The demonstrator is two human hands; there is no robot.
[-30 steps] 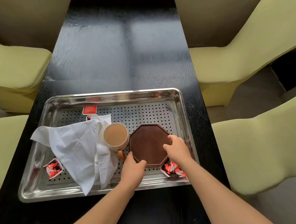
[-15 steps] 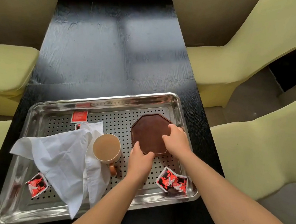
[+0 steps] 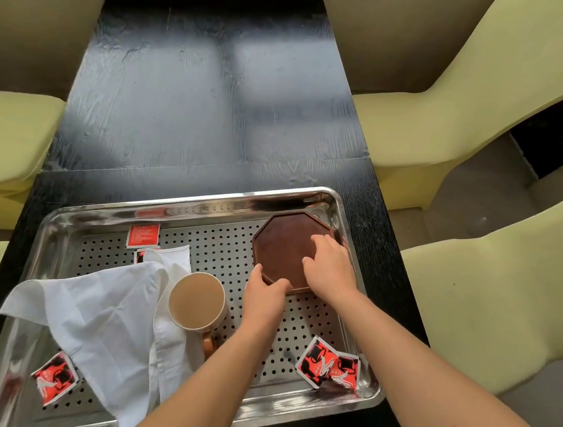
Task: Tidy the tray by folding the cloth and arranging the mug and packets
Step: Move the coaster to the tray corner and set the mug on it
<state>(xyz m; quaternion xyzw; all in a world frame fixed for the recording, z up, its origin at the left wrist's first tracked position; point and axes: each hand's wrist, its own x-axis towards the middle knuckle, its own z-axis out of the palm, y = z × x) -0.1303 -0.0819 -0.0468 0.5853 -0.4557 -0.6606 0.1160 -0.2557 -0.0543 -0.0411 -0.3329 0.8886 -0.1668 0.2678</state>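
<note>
both hands (image 3: pixel 331 269) grip the octagonal coaster (image 3: pixel 287 245); mug (image 3: pixel 197 301) handle points toward the person.

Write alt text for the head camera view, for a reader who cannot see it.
Two bare hands, left hand and right hand, rest on a brown octagonal coaster in the far right corner of a perforated steel tray on a black table. Also on the tray: a crumpled white cloth, a tan mug and red packets.
</note>
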